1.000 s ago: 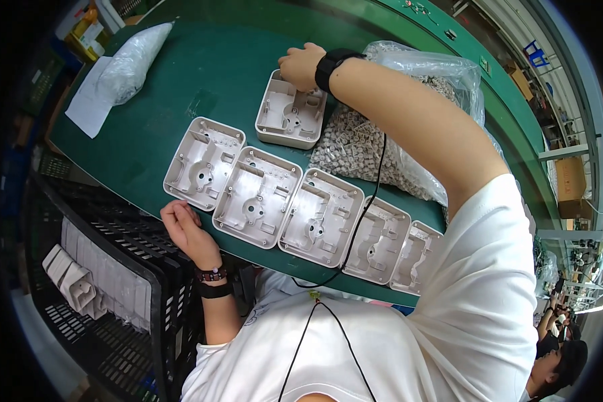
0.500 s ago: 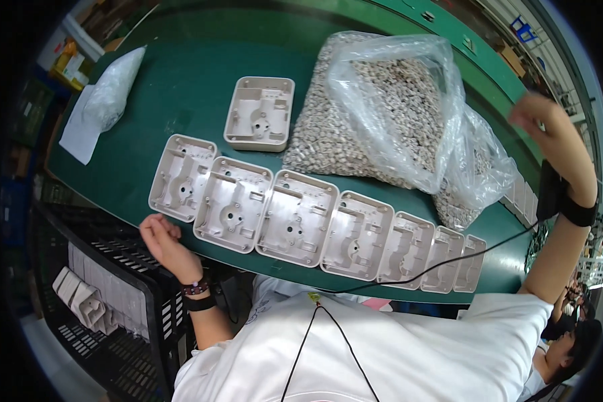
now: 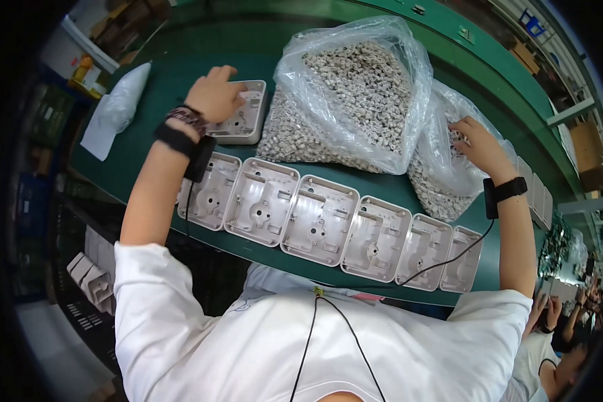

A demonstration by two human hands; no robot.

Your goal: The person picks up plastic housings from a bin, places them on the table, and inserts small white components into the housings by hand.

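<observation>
- At far left, below the green table (image 3: pixel 254 57), a black slotted crate (image 3: pixel 84 318) is seen, with pale grey parts (image 3: pixel 90 285) held inside.
- At the table's left end, a white plastic bag (image 3: pixel 126 99) is laid partly over a sheet of white paper (image 3: pixel 99 134).
- Next, the left hand (image 3: pixel 216 95) is placed over a pale grey housing (image 3: pixel 251 117), set apart behind the others. Its fingers are bent over the open box; whether anything is gripped cannot be told.
- Nearer the person's body, a slanting row of six open housings (image 3: pixel 335 228) is lined up side by side, their ribbed insides turned upward.
- Behind the row, a large clear bag (image 3: pixel 308 94) is filled with small beige pieces (image 3: pixel 365 80).
- Just right of it, a smaller clear bag (image 3: pixel 442 177) of similar pieces is reached into by the right hand (image 3: pixel 481 149). Its fingers are curled at the opening; whether pieces are pinched cannot be told.
- At far right, more housings (image 3: pixel 539 197) are lined up, and another person's hand (image 3: pixel 553 309) is glimpsed beyond.
</observation>
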